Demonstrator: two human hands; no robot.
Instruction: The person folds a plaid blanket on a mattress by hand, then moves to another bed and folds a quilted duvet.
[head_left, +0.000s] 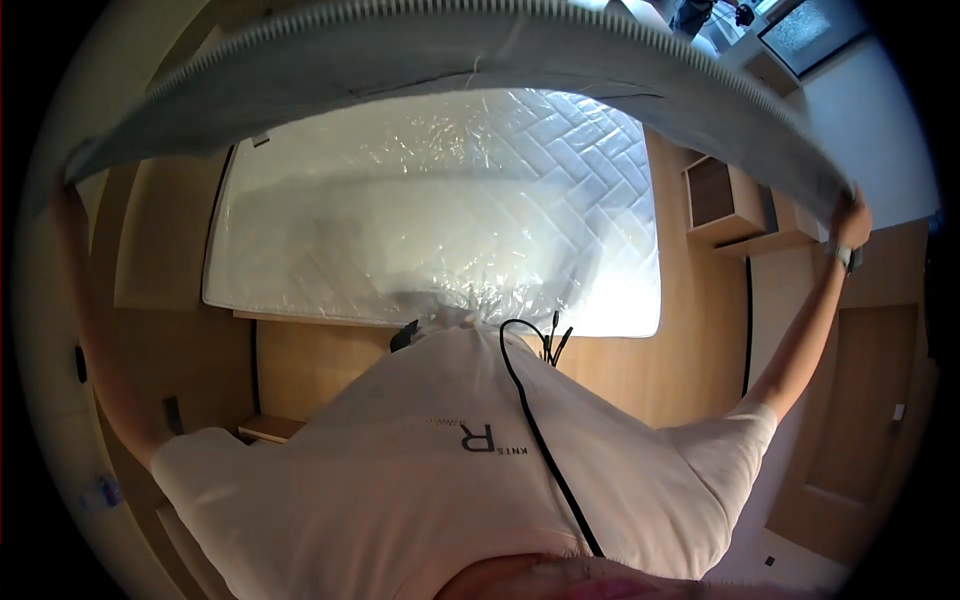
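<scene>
A large grey cloth (480, 50) with a ribbed edge is stretched in an arc between my raised hands, sagging a little in the middle. At the far left, my left hand (68, 190) is closed on one end of it; shadow and the cloth hide part of the fingers. My right hand (852, 222), with a watch on the wrist, grips the other end. Beyond and below the cloth lies a white mattress (420, 230) in shiny clear plastic. The cloth covers the mattress's far edge from view.
A wooden nightstand (735, 205) with an open compartment stands right of the mattress. A black cable (545, 450) hangs down my shirt, its loose ends near the mattress's front edge. Wooden panels (860, 400) line the right side. A window (815, 35) is at upper right.
</scene>
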